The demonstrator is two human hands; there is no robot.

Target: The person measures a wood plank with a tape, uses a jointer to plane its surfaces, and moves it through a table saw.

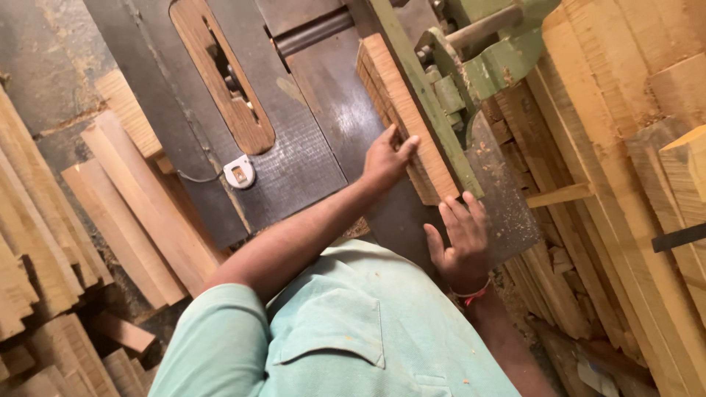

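Rough-sawn plank (403, 117) stands on edge against the green fence (423, 88) — left hand (386, 160) pressing it flat-fingered, right hand (460, 237) open behind its end.

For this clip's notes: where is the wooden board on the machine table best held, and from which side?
Probably at its near end and open broad face. The wooden board stands on edge against the green fence, so only the side away from the fence is free. The left hand presses that face; the right hand is at the near end.

pale tan wooden board (403, 110), green fence (423, 92), mint shirt (331, 331)
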